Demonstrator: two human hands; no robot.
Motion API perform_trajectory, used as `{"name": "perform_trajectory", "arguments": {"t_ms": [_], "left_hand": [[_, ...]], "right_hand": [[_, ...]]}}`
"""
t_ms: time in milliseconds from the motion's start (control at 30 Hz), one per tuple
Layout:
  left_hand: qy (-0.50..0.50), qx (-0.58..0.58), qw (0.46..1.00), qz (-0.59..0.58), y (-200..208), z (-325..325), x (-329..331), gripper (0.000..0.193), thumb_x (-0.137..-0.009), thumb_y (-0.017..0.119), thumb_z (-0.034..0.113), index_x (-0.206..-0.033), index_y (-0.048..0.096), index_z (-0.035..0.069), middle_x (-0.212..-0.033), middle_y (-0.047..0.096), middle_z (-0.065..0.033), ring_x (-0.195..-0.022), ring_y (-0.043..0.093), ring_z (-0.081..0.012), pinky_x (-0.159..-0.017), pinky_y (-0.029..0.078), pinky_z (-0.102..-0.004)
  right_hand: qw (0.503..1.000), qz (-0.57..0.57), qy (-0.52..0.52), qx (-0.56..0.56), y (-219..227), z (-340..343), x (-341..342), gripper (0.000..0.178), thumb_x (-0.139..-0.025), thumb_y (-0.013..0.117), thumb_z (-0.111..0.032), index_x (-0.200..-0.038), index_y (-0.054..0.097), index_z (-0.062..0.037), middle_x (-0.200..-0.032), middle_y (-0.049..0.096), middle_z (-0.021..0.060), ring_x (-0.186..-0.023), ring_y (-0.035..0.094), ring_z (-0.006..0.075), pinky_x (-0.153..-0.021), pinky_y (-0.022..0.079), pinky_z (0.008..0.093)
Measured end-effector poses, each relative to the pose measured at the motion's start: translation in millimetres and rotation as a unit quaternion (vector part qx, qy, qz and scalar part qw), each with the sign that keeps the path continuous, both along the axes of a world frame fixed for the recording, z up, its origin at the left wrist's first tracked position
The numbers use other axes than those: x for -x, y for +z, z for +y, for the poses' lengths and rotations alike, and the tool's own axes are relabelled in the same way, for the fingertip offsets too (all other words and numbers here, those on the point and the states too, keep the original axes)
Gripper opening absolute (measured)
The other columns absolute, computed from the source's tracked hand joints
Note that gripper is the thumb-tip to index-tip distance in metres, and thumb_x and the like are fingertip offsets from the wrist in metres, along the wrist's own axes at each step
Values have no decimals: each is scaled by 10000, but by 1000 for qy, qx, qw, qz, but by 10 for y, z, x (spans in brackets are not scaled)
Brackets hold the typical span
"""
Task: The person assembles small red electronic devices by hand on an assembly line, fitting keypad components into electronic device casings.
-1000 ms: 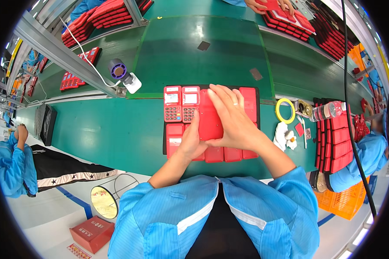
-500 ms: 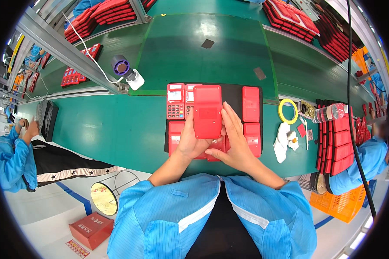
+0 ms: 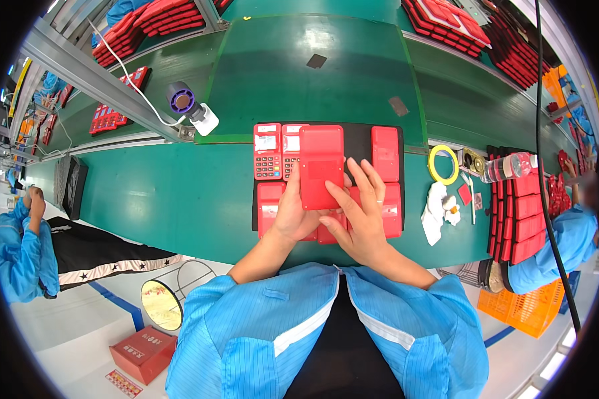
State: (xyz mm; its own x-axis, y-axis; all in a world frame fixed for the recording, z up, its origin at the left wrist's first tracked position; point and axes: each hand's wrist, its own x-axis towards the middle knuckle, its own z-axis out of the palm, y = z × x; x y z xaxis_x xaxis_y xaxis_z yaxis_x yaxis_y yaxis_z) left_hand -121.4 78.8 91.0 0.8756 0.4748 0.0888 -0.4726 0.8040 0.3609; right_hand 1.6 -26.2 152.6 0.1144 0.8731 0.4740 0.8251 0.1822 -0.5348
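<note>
A red card payment terminal (image 3: 321,159) is held back side up over a black tray (image 3: 358,141). My left hand (image 3: 290,214) grips it along its left and lower edge. My right hand (image 3: 362,216) has its fingers spread, and the index fingertip touches the lower right of the terminal's back. On the tray, a terminal with keypad and screen facing up (image 3: 268,153) lies at the far left, with another next to it partly covered by the held one. A red terminal showing no keypad (image 3: 385,154) lies at the far right. Several more red units in the near row are partly hidden by my hands.
Right of the tray lie yellow tape (image 3: 444,165), a white cloth (image 3: 434,213) and a plastic bottle (image 3: 509,167), beside stacked red terminals (image 3: 527,213). A small purple fan (image 3: 182,98) stands far left. A black cable (image 3: 543,166) hangs at the right. Co-workers sit on both sides.
My right hand has shifted from the terminal's right edge onto its back, its fingers spreading and the index fingertip reaching the lower right. My left hand keeps its hold.
</note>
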Motion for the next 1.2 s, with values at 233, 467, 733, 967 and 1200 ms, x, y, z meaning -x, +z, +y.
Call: {"name": "perform_trajectory", "arguments": {"t_ms": [233, 467, 733, 967, 1200], "left_hand": [[132, 76, 973, 174, 313, -121, -114, 726, -1041, 194, 619, -1464, 410, 71, -1237, 603, -147, -1087, 617, -264, -863, 542, -393], [27, -8, 999, 37, 235, -42, -53, 765, -1035, 174, 637, -1456, 408, 42, -1176, 627, -118, -993, 627, -228, -721, 511, -373], [110, 14, 978, 178, 307, -224, -138, 725, -1028, 179, 649, -1434, 440, 108, -1247, 586, -74, -968, 620, -233, -686, 505, -385], [68, -31, 990, 120, 223, -173, -35, 711, -1034, 155, 632, -1416, 453, 112, -1246, 581, -97, -963, 618, -237, -673, 506, -392], [89, -20, 984, 155, 354, -174, -77, 786, -1025, 160, 656, -1393, 470, 34, -1139, 625, -107, -922, 612, -220, -674, 492, -359]], "right_hand": [[989, -113, -89, 45, 69, 66, -154, 688, -812, 750, -380, -1380, 550, -47, -1573, 299, 224, -1410, 287, 456, -1088, 226, 622], [996, 39, -74, -26, 100, 35, -312, 543, -850, 714, -110, -1347, 538, 18, -1415, 451, 216, -1236, 471, 374, -1028, 399, 450], [874, 471, -3, 119, 24, 354, -236, 269, -907, 737, -126, -1101, 614, 14, -984, 492, 26, -730, 525, 52, -560, 450, 220], [822, 542, 52, 169, 86, 259, -288, 404, -931, 678, -57, -1320, 588, -3, -984, 479, 14, -719, 532, 64, -590, 502, 222], [771, 620, 90, 117, 122, 148, -331, 384, -979, 566, -14, -1363, 568, -11, -1040, 548, 23, -818, 557, 91, -755, 505, 257]]}}
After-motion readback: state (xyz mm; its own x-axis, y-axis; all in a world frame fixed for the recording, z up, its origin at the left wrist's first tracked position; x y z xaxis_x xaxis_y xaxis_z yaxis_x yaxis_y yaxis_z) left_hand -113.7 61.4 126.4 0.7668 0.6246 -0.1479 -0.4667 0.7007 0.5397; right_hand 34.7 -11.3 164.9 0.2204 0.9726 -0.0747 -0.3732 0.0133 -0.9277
